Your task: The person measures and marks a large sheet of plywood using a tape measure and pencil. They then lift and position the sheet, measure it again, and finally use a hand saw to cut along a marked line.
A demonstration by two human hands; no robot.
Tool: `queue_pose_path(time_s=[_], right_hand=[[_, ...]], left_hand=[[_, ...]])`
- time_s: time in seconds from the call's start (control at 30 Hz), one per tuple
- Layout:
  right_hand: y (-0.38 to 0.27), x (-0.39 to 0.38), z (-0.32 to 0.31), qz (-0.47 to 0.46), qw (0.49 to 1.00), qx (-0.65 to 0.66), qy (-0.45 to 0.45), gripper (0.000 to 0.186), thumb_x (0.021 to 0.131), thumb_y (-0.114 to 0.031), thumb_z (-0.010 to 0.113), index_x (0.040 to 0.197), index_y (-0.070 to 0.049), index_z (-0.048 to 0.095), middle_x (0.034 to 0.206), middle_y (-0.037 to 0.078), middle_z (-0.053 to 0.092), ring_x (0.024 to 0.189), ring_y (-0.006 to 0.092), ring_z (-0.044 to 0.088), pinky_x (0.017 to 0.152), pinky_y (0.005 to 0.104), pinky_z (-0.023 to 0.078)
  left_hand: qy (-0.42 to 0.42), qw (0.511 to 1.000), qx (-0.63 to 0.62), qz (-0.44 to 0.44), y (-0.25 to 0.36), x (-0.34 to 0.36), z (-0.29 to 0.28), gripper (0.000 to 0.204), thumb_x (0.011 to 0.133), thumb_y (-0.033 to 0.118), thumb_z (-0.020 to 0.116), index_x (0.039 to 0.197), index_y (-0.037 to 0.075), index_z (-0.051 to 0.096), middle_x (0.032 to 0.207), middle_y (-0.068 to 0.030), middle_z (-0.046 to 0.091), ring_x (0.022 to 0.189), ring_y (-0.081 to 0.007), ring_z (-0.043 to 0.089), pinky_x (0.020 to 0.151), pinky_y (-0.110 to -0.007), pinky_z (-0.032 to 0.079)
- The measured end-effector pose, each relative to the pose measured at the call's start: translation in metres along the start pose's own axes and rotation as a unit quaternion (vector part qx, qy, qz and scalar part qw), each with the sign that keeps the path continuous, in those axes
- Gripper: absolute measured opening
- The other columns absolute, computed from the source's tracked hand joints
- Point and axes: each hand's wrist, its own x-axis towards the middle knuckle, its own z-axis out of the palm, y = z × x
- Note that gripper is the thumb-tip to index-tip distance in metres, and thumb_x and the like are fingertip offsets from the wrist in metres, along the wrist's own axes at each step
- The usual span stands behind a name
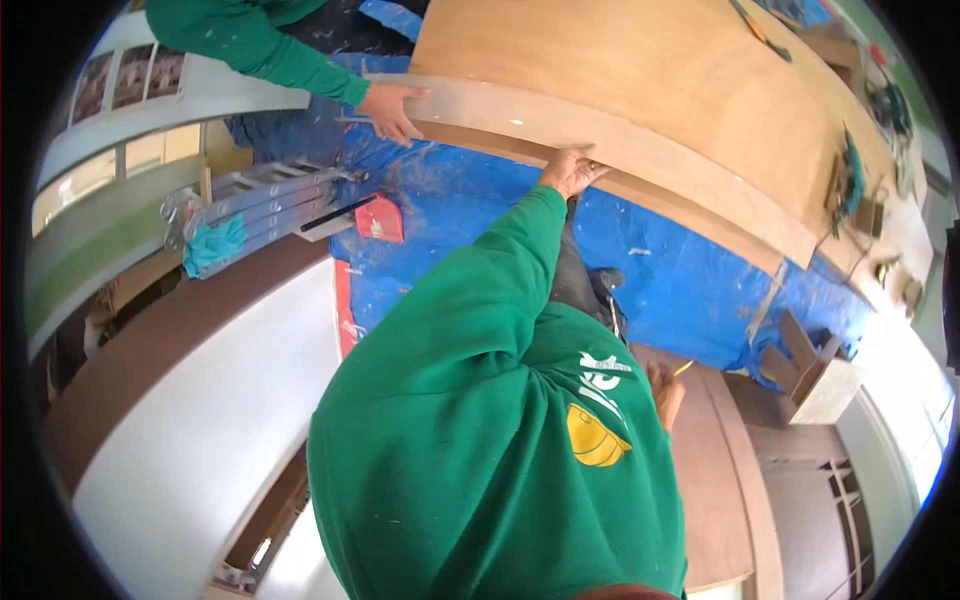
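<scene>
My left hand (572, 172) reaches out and is closed on the near edge of a long pale wooden strip (640, 140). This strip lies along the front of a large plywood sheet (590, 60). At the strip's left end a co-worker's hand (393, 110), in a green sleeve, touches it with fingers spread. My right hand (665, 394) is low beside my body, over a brown wooden panel (705, 470), and partly hidden by my sweatshirt. A thin yellow pencil (683, 368) sticks out by its fingers.
Blue plastic sheeting (450, 200) covers the floor. A red dustpan (380, 218) and a folded ladder (270, 205) lie to the left. On the right are a teal power tool (852, 175) and a small wooden piece of furniture (815, 375). A handsaw (762, 30) rests on the plywood.
</scene>
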Motion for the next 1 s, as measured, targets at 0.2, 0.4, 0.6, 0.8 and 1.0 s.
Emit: queue_pose_path(time_s=[0.2, 0.4, 0.6, 0.8, 1.0], right_hand=[[0.17, -0.037, 0.048, 0.16, 0.983, -0.026, -0.081, 0.038, 0.097, -0.041, 0.072, 0.102, -0.003, 0.078, 0.083, 0.026, 0.072, 0.075, 0.0421, 0.071, 0.066, 0.051, 0.053], [0.027, -0.012, -0.006, 0.054, 0.992, 0.005, -0.111, 0.052, 0.097, -0.051, 0.067, 0.085, -0.002, 0.076, 0.075, 0.022, 0.071, 0.076, 0.0415, 0.071, 0.068, 0.0521, 0.053], [-0.044, 0.013, -0.023, 0.139, 0.99, 0.023, -0.004, 0.04, 0.092, -0.037, 0.078, 0.108, -0.001, 0.074, 0.088, 0.02, 0.075, 0.083, 0.0378, 0.073, 0.078, 0.0457, 0.056], [-0.041, 0.02, 0.006, 0.135, 0.98, 0.112, 0.094, 0.041, 0.093, -0.034, 0.075, 0.112, 0.002, 0.07, 0.098, 0.025, 0.076, 0.096, 0.0436, 0.073, 0.085, 0.0504, 0.056], [-0.034, -0.009, 0.041, 0.189, 0.954, 0.205, 0.111, 0.036, 0.093, -0.031, 0.076, 0.107, 0.002, 0.072, 0.098, 0.025, 0.076, 0.094, 0.0432, 0.073, 0.084, 0.0497, 0.056]], left_hand=[[0.008, 0.999, -0.012, 0.028, 0.007, 0.032, -0.011, 0.046, 0.098, 0.004, 0.064, 0.142, -0.001, 0.05, 0.144, -0.0224, 0.058, 0.136, -0.0399, 0.056, 0.118, -0.067, 0.042], [0.077, 0.988, 0.048, -0.125, 0.063, 0.048, -0.045, 0.056, 0.104, 0.036, 0.07, 0.131, -0.012, 0.058, 0.124, -0.0277, 0.07, 0.118, -0.0393, 0.07, 0.103, -0.043, 0.06], [0.113, 0.727, 0.656, -0.167, 0.08, 0.007, 0.045, 0.069, 0.093, 0.052, 0.079, 0.12, -0.01, 0.066, 0.106, -0.0258, 0.076, 0.092, -0.0364, 0.078, 0.077, -0.044, 0.065], [-0.054, 0.419, 0.893, 0.153, 0.027, 0.04, 0.111, 0.079, 0.078, 0.041, 0.089, 0.134, -0.008, 0.061, 0.124, -0.028, 0.072, 0.118, -0.0438, 0.068, 0.106, -0.045, 0.053], [-0.196, 0.291, 0.923, 0.156, -0.082, 0.097, 0.185, 0.113, 0.073, 0.041, 0.093, 0.157, -0.005, 0.033, 0.157, -0.0325, 0.043, 0.144, -0.0451, 0.046, 0.118, -0.049, 0.042]])
